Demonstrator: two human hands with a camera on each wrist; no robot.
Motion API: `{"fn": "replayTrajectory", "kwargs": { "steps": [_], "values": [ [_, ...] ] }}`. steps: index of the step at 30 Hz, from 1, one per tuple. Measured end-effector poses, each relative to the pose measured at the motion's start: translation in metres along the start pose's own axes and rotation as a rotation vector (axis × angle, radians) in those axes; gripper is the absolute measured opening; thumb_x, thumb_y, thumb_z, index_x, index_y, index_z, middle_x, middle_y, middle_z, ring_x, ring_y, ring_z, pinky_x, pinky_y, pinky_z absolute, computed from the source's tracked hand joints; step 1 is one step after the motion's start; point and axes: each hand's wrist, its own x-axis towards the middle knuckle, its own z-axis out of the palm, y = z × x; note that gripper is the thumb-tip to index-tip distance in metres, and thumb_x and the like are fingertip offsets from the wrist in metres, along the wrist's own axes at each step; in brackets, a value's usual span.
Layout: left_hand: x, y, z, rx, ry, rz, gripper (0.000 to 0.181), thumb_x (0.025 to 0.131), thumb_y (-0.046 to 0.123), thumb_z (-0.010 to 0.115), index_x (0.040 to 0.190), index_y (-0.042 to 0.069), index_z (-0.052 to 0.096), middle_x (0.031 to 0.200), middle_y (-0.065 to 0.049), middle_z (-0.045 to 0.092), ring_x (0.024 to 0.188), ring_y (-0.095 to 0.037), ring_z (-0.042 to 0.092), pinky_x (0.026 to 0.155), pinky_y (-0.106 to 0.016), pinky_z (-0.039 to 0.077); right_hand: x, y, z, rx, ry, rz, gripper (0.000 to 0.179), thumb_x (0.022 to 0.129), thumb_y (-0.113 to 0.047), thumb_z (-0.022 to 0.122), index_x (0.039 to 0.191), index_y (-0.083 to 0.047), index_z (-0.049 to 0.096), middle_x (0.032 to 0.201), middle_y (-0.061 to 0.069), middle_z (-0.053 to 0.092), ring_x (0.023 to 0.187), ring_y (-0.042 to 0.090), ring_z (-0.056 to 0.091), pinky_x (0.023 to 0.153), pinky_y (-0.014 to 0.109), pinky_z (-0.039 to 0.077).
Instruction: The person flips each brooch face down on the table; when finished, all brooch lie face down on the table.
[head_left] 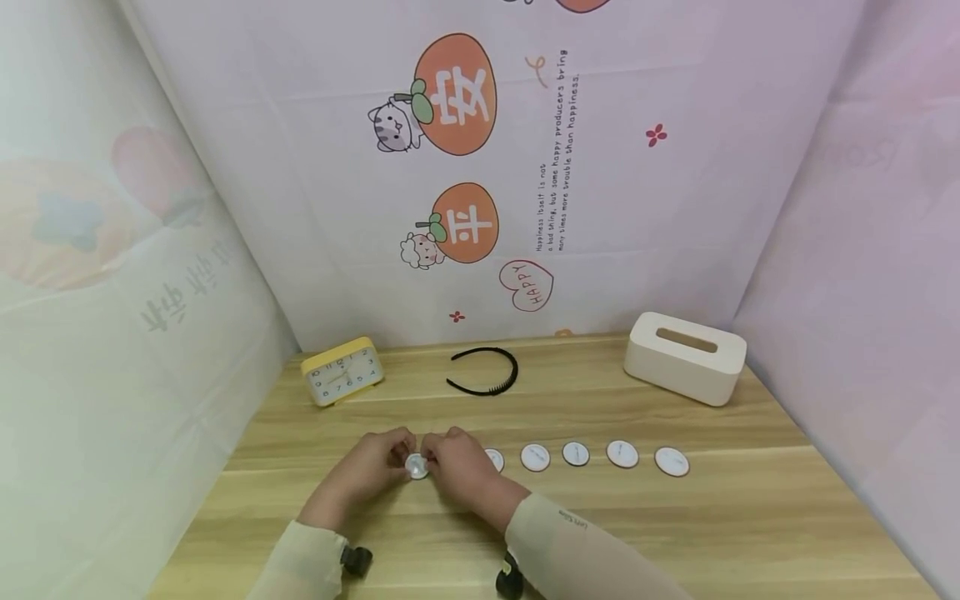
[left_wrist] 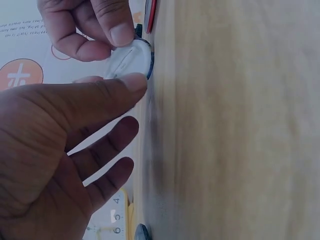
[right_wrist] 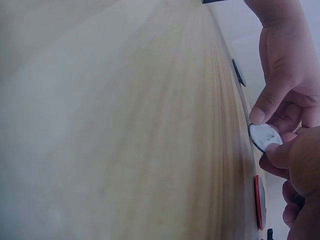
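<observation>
Both hands hold one round badge (head_left: 417, 467) between them, low over the wooden table. Its white face has a thin pin-like line across it, and its edge is dark (right_wrist: 265, 136). My left hand (head_left: 378, 462) pinches the badge's left side; its thumb (left_wrist: 134, 81) lies on the white face and its other fingers spread apart. On the opposite side, my right hand (head_left: 461, 467) pinches the rim between thumb and finger. Just right of it, a similar badge (head_left: 494, 460) lies partly hidden. Whether the held badge touches the table, I cannot tell.
Several more badges (head_left: 536, 457) lie in a row to the right. One badge (right_wrist: 239, 72) lies beyond the left hand, hidden in the head view. Along the back stand a yellow clock (head_left: 343, 372), a black headband (head_left: 513, 373) and a white tissue box (head_left: 682, 367).
</observation>
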Motion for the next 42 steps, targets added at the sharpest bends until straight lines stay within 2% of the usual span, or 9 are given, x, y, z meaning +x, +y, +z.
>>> {"fn": "replayTrajectory", "kwargs": {
  "steps": [5, 7, 11, 15, 21, 25, 32, 38, 42],
  "values": [
    [-0.001, -0.001, -0.001, 0.004, -0.010, -0.009, 0.031, 0.091, 0.000, 0.083, 0.106, 0.026, 0.076, 0.100, 0.014, 0.074, 0.099, -0.010, 0.069, 0.092, -0.039, 0.059, -0.001, 0.000, 0.000, -0.019, -0.023, -0.017, 0.019, 0.105, -0.021, 0.075, 0.123, -0.021, 0.080, 0.110, -0.011, 0.081, 0.088, 0.008, 0.057, 0.087, 0.026, 0.054],
    [-0.001, 0.000, -0.001, 0.000, -0.016, -0.015, 0.030, 0.091, -0.001, 0.083, 0.107, 0.024, 0.078, 0.103, 0.013, 0.076, 0.103, -0.012, 0.071, 0.096, -0.044, 0.060, 0.000, 0.001, 0.000, -0.032, -0.028, -0.040, 0.020, 0.104, -0.020, 0.075, 0.123, -0.021, 0.081, 0.114, -0.011, 0.082, 0.092, 0.008, 0.062, 0.092, 0.027, 0.054],
    [-0.002, 0.001, -0.002, 0.016, -0.030, -0.018, 0.028, 0.091, 0.000, 0.083, 0.109, 0.021, 0.082, 0.111, 0.009, 0.079, 0.109, -0.015, 0.072, 0.101, -0.049, 0.060, 0.000, 0.001, -0.001, -0.082, -0.024, -0.119, 0.018, 0.104, -0.016, 0.075, 0.119, -0.019, 0.084, 0.115, -0.010, 0.083, 0.101, 0.007, 0.071, 0.098, 0.027, 0.052],
    [-0.002, 0.000, -0.002, 0.028, -0.045, -0.014, 0.023, 0.093, 0.001, 0.083, 0.109, 0.018, 0.083, 0.113, 0.005, 0.080, 0.109, -0.016, 0.072, 0.100, -0.048, 0.060, 0.000, 0.001, -0.003, -0.151, -0.012, -0.189, 0.016, 0.103, -0.013, 0.074, 0.109, -0.020, 0.087, 0.107, -0.009, 0.083, 0.101, 0.007, 0.074, 0.095, 0.025, 0.052],
    [-0.002, -0.005, -0.002, 0.026, -0.053, -0.004, 0.020, 0.093, 0.005, 0.084, 0.107, 0.020, 0.084, 0.112, 0.006, 0.080, 0.110, -0.016, 0.073, 0.100, -0.048, 0.060, -0.002, 0.001, -0.003, -0.175, -0.024, -0.196, 0.015, 0.103, -0.015, 0.074, 0.107, -0.021, 0.087, 0.106, -0.009, 0.082, 0.102, 0.006, 0.074, 0.096, 0.025, 0.051],
    [-0.005, -0.008, -0.003, 0.042, -0.037, -0.009, 0.019, 0.094, 0.010, 0.085, 0.110, 0.020, 0.083, 0.117, 0.004, 0.080, 0.120, -0.025, 0.073, 0.110, -0.055, 0.056, -0.002, 0.001, -0.002, -0.175, -0.026, -0.201, 0.014, 0.103, -0.016, 0.074, 0.105, -0.021, 0.087, 0.106, -0.010, 0.082, 0.103, 0.006, 0.074, 0.097, 0.027, 0.051],
    [-0.020, -0.011, -0.014, 0.056, 0.027, -0.114, 0.051, 0.089, 0.004, 0.086, 0.138, 0.015, 0.075, 0.146, -0.005, 0.071, 0.146, -0.036, 0.058, 0.125, -0.060, 0.041, -0.002, 0.002, 0.000, -0.165, -0.044, -0.172, 0.016, 0.106, -0.019, 0.072, 0.110, -0.024, 0.086, 0.112, -0.011, 0.082, 0.110, 0.006, 0.074, 0.106, 0.029, 0.052],
    [-0.039, -0.024, -0.026, 0.063, 0.051, -0.184, 0.061, 0.088, 0.006, 0.088, 0.145, 0.017, 0.070, 0.153, -0.007, 0.065, 0.149, -0.038, 0.054, 0.126, -0.062, 0.040, -0.002, 0.002, 0.002, -0.162, -0.048, -0.174, 0.018, 0.106, -0.018, 0.071, 0.097, -0.026, 0.084, 0.109, -0.013, 0.082, 0.107, 0.005, 0.074, 0.103, 0.028, 0.051],
    [-0.049, -0.034, -0.033, 0.058, 0.051, -0.207, 0.062, 0.091, 0.008, 0.087, 0.149, 0.017, 0.067, 0.159, -0.009, 0.060, 0.152, -0.041, 0.051, 0.126, -0.064, 0.039, -0.002, 0.002, 0.000, -0.153, -0.045, -0.166, 0.019, 0.106, -0.016, 0.071, 0.096, -0.025, 0.084, 0.109, -0.012, 0.082, 0.108, 0.005, 0.074, 0.105, 0.028, 0.051]
  ]
}}
